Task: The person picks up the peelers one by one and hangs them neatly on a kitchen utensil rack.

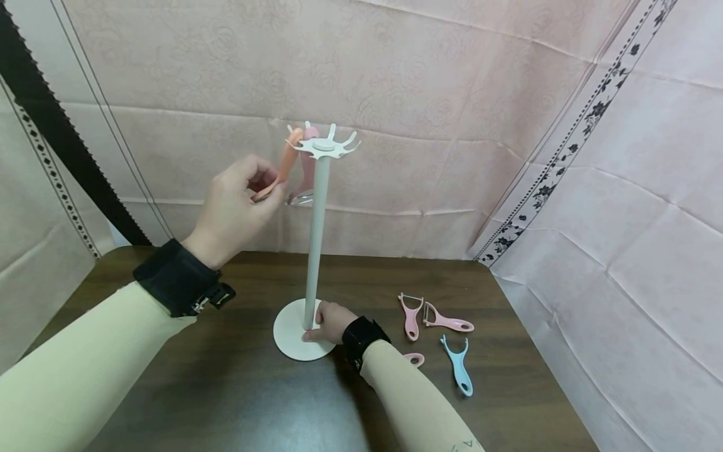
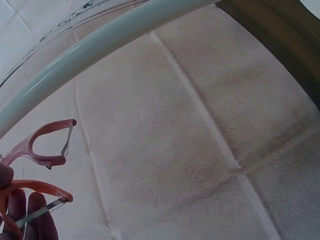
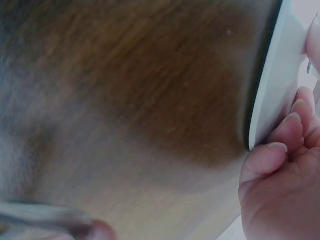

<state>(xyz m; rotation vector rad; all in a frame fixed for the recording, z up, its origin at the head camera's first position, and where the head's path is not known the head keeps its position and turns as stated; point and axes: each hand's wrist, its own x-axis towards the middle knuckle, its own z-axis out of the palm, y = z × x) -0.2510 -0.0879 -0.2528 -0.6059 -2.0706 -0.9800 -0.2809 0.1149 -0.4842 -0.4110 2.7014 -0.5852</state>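
Observation:
In the head view my left hand (image 1: 240, 194) pinches an orange peeler (image 1: 290, 157) near its blade end. The peeler's handle end points up at a hook of the white rack's top (image 1: 324, 147). Beside it a pink peeler (image 1: 307, 174) hangs blade down. The left wrist view has the orange peeler's arm (image 2: 45, 186) between my fingers (image 2: 41, 215), below the pink peeler's head (image 2: 35, 145). Low down, my right hand (image 1: 336, 322) holds the rack's round base (image 1: 290, 336) close to the pole (image 1: 317, 238). Its curled fingers (image 3: 287, 132) lie along the base rim in the right wrist view.
Right of the rack, two pink peelers (image 1: 412, 319) (image 1: 452, 323) and a blue peeler (image 1: 460, 370) lie on the brown table (image 1: 226, 389). Another pink handle (image 1: 415, 359) shows partly behind my right forearm. Pale patterned cloth (image 1: 395, 81) hangs behind the table.

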